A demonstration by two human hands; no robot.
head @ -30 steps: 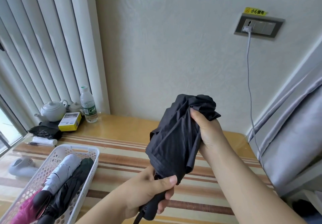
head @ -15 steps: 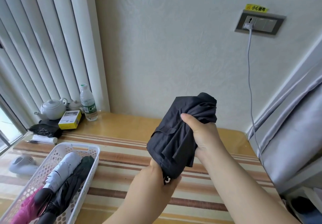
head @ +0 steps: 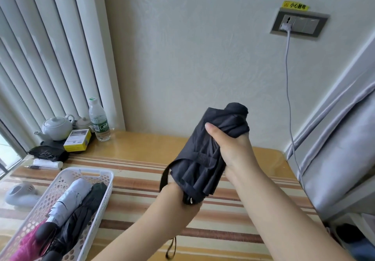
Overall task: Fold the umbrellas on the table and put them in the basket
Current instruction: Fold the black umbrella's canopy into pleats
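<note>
Item: black umbrella [head: 205, 155], collapsed, canopy bunched in loose folds, held tilted in the air above the striped table [head: 233, 228], to the right of the basket and apart from it. Its closing strap [head: 164, 177] hung loose off the lower left edge of the canopy; a wrist loop [head: 172, 248] dangled below the left forearm. Right hand [head: 231, 149] gripped the upper part of the canopy, thumb laid across the fabric, the other fingers wrapped behind it and out of sight. Left hand [head: 182, 199] was at the lower end of the umbrella, turned away from the camera; its fingers curled round the handle end, mostly hidden by the wrist and the canopy edge. White perforated basket [head: 97, 181] stood on the table at lower left and held three folded umbrellas lying side by side: a pale grey umbrella [head: 71, 199], a dark umbrella [head: 85, 214] touching it on the right, and a magenta umbrella [head: 26, 244] at the near end. Beyond the basket, towards the window blinds: a pen [head: 35, 167], a white roll [head: 47, 162], a black bag [head: 47, 153], a yellow box [head: 78, 140], a white teapot [head: 56, 127] and a water bottle [head: 99, 119]. Left of the basket: a pale grey plastic object [head: 19, 194], kind not told. On the wall well right of the basket: a socket plate [head: 299, 24] with a cable [head: 288, 90] plugged in.
</note>
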